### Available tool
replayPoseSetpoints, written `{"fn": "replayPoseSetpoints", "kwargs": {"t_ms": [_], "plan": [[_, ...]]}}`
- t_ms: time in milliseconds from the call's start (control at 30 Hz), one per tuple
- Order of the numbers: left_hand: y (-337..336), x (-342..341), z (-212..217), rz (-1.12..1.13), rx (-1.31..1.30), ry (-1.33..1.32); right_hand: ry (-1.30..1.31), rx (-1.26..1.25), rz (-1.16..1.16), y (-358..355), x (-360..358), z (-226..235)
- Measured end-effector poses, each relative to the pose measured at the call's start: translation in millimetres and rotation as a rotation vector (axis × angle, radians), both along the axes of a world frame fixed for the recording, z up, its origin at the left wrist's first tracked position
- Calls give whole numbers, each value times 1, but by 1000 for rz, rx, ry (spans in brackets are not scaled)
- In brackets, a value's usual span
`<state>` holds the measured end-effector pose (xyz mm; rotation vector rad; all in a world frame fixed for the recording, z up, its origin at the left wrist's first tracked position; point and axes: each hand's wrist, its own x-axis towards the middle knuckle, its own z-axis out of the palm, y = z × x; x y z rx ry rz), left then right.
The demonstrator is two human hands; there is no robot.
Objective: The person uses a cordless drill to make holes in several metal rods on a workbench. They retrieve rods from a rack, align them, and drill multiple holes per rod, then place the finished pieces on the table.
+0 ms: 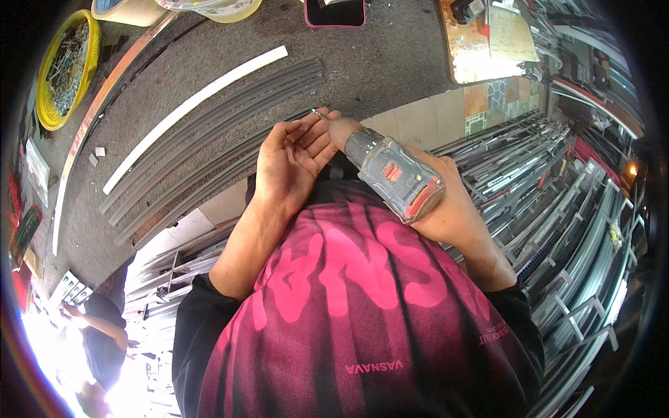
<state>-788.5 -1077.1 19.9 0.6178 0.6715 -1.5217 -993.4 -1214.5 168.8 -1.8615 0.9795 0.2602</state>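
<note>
Grey and red, the drill (401, 177) sits beyond the shirt (334, 279), the right hand (444, 191) wrapped beneath it, presumably bearing its weight, while the left hand (293, 157) cups half-open by the bit (321, 115), perhaps as a guide, gripping nothing visible.

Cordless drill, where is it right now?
In the head view, the cordless drill is just above and right of centre, held in the right hand, its bit by the fingers of the left hand.
</note>
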Motion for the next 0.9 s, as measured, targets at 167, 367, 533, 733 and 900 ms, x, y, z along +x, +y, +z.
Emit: {"fn": "replayPoseSetpoints", "kwargs": {"t_ms": [167,367,533,733,900], "plan": [[21,10,10,-228,19,-326,150,-166,63,4,-3,2],[75,53,13,-296,264,-2275,184,-108,34,2,18,15],[104,71,-7,-459,323,-2350,172,-50,50,-3,37,20],[110,71,-17,-461,347,-2314,154,-43,5,1,47,28],[110,72,-18,-442,343,-2285,164,0,-40,7,55,33]]}}
